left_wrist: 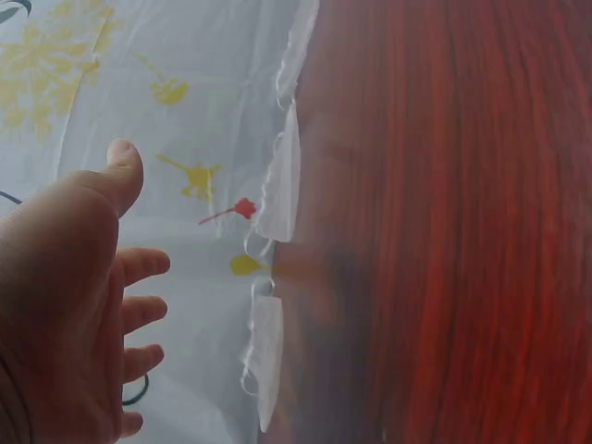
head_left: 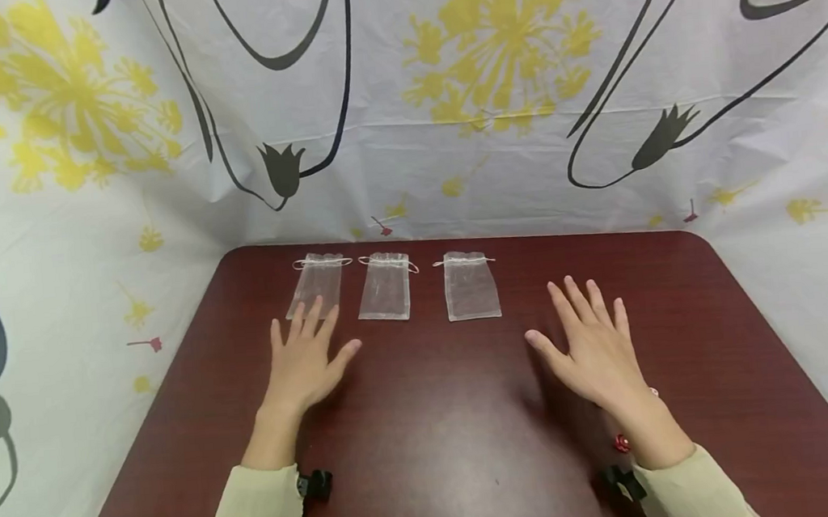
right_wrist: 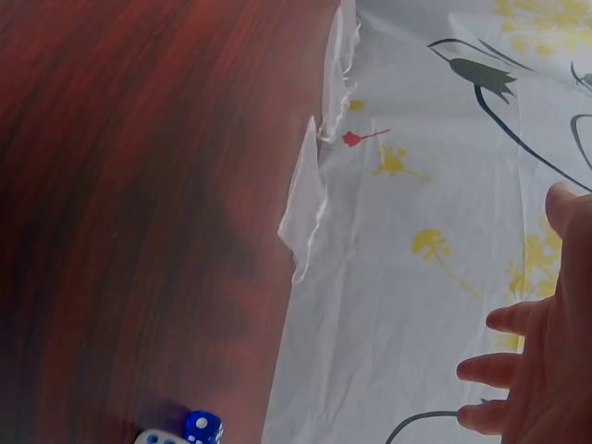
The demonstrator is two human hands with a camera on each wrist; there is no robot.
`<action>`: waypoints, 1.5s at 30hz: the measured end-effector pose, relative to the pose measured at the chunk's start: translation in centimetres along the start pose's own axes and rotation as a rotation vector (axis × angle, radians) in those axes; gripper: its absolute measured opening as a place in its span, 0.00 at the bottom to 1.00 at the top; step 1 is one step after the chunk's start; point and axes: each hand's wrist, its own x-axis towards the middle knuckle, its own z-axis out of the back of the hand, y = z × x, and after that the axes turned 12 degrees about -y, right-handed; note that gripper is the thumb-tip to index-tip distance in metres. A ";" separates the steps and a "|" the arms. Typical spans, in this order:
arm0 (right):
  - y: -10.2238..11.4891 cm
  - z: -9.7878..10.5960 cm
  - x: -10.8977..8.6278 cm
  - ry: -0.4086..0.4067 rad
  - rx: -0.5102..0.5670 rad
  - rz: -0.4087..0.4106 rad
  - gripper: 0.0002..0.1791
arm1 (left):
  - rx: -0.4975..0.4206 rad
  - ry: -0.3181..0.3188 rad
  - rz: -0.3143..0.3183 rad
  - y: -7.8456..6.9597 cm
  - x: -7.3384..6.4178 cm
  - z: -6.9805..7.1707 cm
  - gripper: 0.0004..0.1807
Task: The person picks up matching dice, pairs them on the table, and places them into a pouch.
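Three sheer white drawstring pouches lie flat in a row near the table's far edge: a left one [head_left: 314,287], a middle one [head_left: 385,289] and a right one [head_left: 471,290]. My left hand [head_left: 302,370] is spread palm down, its fingertips overlapping the lower end of the left pouch in the head view. To the right of the pouches, my right hand [head_left: 599,357] is spread likewise, its shadow falling on the table beside it. Neither hand holds anything. A blue die [right_wrist: 203,426] and a white die [right_wrist: 159,437] with blue dots show at the bottom of the right wrist view.
The dark red wooden table [head_left: 427,420] has rounded far corners. A white cloth [head_left: 392,163] with yellow and grey flower prints hangs behind it and at both sides. A small red object [head_left: 621,442] lies beside the right wrist, partly hidden by it.
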 end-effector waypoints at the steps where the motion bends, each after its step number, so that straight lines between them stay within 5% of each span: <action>1: -0.1 0.1 -0.1 -0.004 0.001 -0.002 0.46 | -0.001 0.004 0.002 0.1 0.1 -0.1 0.43; 18: -2.6 0.8 -2.5 0.015 0.015 -0.044 0.44 | -0.021 0.078 0.051 4.4 0.9 -1.7 0.43; 45: -6.7 2.0 -5.0 -0.110 0.064 -0.031 0.37 | -0.036 0.210 0.075 4.8 1.9 -1.8 0.43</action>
